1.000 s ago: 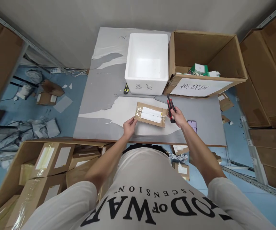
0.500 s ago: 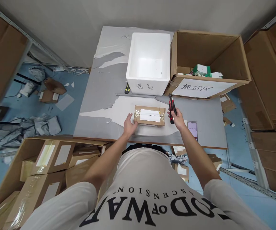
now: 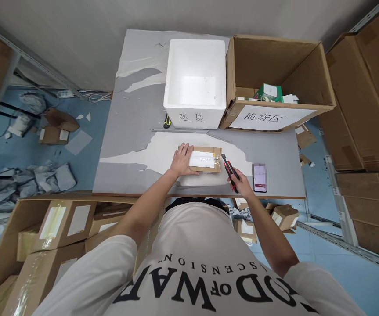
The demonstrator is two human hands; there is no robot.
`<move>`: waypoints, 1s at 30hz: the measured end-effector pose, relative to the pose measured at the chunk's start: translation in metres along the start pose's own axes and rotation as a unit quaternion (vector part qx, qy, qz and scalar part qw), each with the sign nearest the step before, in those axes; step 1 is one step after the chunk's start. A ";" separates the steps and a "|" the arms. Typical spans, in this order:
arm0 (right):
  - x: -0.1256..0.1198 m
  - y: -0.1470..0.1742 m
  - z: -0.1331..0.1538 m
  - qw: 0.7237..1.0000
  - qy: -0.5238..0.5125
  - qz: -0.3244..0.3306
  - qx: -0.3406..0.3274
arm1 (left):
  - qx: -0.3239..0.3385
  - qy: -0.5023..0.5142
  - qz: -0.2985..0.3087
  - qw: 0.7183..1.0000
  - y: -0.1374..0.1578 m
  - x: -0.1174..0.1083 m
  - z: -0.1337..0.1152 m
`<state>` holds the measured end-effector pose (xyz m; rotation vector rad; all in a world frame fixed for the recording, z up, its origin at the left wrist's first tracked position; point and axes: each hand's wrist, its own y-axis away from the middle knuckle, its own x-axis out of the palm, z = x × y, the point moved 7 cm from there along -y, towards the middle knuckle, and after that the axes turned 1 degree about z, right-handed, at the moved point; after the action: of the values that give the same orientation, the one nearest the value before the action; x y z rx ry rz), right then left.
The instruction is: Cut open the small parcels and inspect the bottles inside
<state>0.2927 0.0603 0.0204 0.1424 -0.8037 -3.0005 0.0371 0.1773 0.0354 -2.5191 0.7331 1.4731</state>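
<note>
A small taped cardboard box with a white label lies on the table in front of me. My left hand spans its left end, fingers on the far edge and thumb along the near side, holding it. My right hand is closed round a red and black utility knife. The knife's tip points up and left, close to the box's right end; whether it touches the tape I cannot tell.
Behind stand a white foam box and a large carton with green packages inside. A phone lies right of my hand. Another cutter lies by the foam box. A big carton of parcels stands at the lower left.
My left hand has moved from beside the box onto its left end. My right hand has drawn the knife nearer to me and tilted its tip left, towards the box.
</note>
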 end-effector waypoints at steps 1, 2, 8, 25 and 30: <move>-0.002 0.000 0.002 1.000 0.009 0.003 0.001 | 0.008 0.009 -0.010 1.000 0.001 0.000 -0.001; -0.004 0.000 0.004 1.000 0.021 0.006 0.002 | 0.016 0.017 -0.020 1.000 0.001 -0.001 -0.001; -0.016 0.000 0.019 0.990 0.135 0.037 0.000 | 0.019 0.042 -0.048 0.998 0.000 0.000 0.001; -0.024 0.023 0.011 0.986 0.142 0.069 0.057 | 0.000 0.049 -0.048 0.998 0.003 -0.002 -0.001; -0.015 0.044 -0.004 0.991 0.099 0.062 0.068 | 0.005 0.047 -0.052 0.998 0.002 -0.001 0.001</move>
<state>0.3081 0.0208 0.0400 0.3742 -0.9544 -2.7612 0.0351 0.1766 0.0357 -2.5909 0.6096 1.3234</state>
